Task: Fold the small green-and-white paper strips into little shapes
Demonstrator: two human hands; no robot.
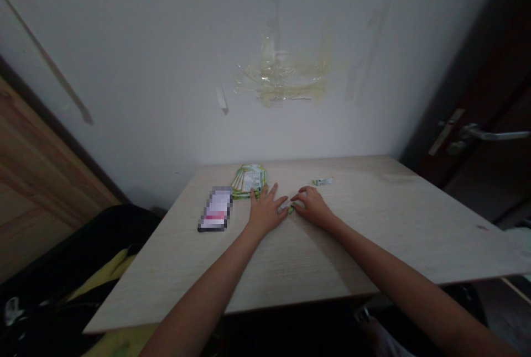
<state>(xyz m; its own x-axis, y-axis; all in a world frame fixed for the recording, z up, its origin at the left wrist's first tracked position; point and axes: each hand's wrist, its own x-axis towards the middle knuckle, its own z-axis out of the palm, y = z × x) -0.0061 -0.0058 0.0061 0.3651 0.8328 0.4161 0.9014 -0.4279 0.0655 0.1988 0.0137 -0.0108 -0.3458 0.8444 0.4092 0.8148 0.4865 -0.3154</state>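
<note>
A small green-and-white wrapper [291, 209] lies low over the table between my two hands, mostly covered by fingertips. My left hand [264, 214] has its thumb and index finger pinched at the wrapper's left end, while its other fingers spread toward the stack. From the other side, my right hand [314, 207] is closed, with thumb and fingertips on the wrapper's right part. Just beyond the left fingers sits a fanned stack of green-and-white packets [250, 179]. A similar narrow wrapper [322, 182] lies apart, behind my right hand.
A phone [216, 209] with a blurred screen lies left of my left hand on the pale wooden table [394, 224]. The table meets a wall with peeling tape [286, 80]. A dark door with a metal handle [493, 134] stands at right; dark and yellow cloth [103, 274] is at left.
</note>
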